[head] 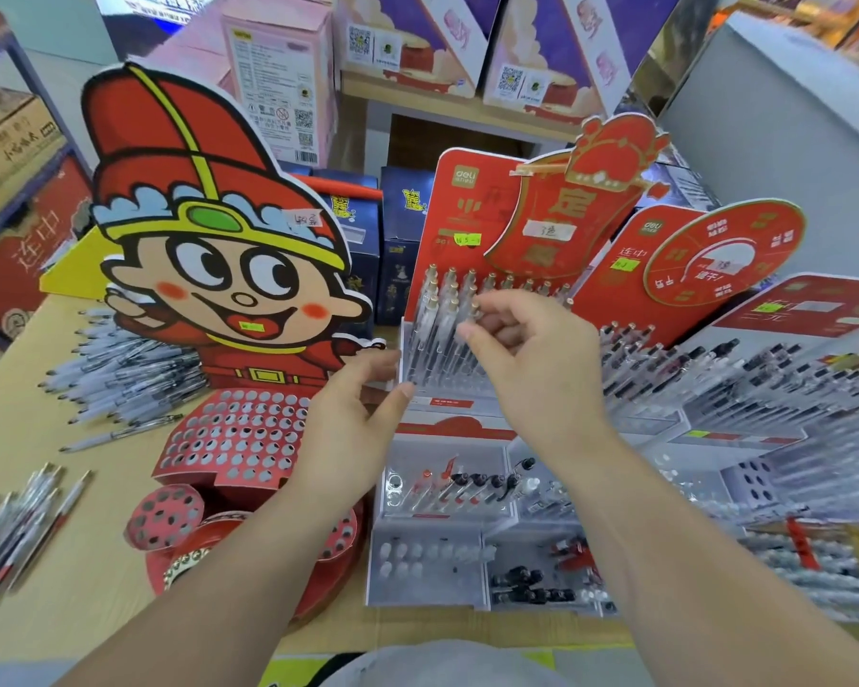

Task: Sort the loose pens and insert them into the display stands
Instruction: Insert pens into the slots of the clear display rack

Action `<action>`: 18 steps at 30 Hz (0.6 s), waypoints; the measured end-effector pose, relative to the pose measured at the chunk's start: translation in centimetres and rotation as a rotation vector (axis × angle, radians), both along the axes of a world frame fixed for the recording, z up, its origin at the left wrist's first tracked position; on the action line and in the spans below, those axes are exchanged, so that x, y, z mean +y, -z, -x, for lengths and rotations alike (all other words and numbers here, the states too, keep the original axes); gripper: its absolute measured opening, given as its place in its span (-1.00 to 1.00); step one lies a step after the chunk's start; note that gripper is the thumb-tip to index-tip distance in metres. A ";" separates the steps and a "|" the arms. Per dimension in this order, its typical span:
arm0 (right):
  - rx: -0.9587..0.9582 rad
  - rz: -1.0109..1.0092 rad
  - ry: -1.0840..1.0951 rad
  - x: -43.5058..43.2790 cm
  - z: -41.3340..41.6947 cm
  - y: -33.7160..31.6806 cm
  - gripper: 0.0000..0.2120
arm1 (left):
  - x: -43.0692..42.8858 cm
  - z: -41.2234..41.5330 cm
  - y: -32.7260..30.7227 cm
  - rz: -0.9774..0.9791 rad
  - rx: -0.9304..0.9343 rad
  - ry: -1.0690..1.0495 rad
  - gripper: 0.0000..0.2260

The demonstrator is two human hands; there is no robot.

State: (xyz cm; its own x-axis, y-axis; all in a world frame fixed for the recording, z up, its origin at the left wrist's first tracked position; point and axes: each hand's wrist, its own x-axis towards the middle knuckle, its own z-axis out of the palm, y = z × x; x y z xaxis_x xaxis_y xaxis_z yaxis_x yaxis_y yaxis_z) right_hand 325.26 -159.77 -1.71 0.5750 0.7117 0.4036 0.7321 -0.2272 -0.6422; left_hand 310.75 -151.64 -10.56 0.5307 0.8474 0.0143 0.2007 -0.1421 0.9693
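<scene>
1. A shop's wooden table [95,562] carries several pen display stands, with boxed goods stacked on shelves behind it.
2. The right hand [531,359] hovers over the red-backed display stand [459,190], fingers curled, thumb and fingertips pinching the upper end of a gold-topped pen [475,307]. Motion blur softens the grip.
3. That pen stands nearly upright, gold end up and leaning slightly away from the person, its long axis running down into the stand's clear tiers. It sits among the gold-topped pens [437,309] already slotted there, which lean the same way.
4. The left hand [348,428] is released and holds nothing. Its fingers stretch out toward the left edge of the clear tiers, just beside them.
5. A heap of loose pens [120,374] lies on the table left of the cartoon-figure stand [209,270], well apart from both hands, mostly lengthwise left to right.
6. A second bundle [6,528] lies at the table's near-left edge, angled diagonally.
</scene>
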 end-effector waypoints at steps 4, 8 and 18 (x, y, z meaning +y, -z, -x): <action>-0.003 0.000 0.011 0.0 0.3 0.2 -0.80 | 0.0 -0.1 0.2 0.025 0.001 -0.002 -0.74; -0.025 -0.003 -0.003 0.0 0.5 0.1 -0.80 | -0.2 -0.3 0.0 0.025 0.018 -0.019 -0.74; -0.001 -0.084 -0.069 -1.8 0.2 0.8 -0.72 | -2.2 1.3 -1.8 0.005 0.122 -0.118 -0.74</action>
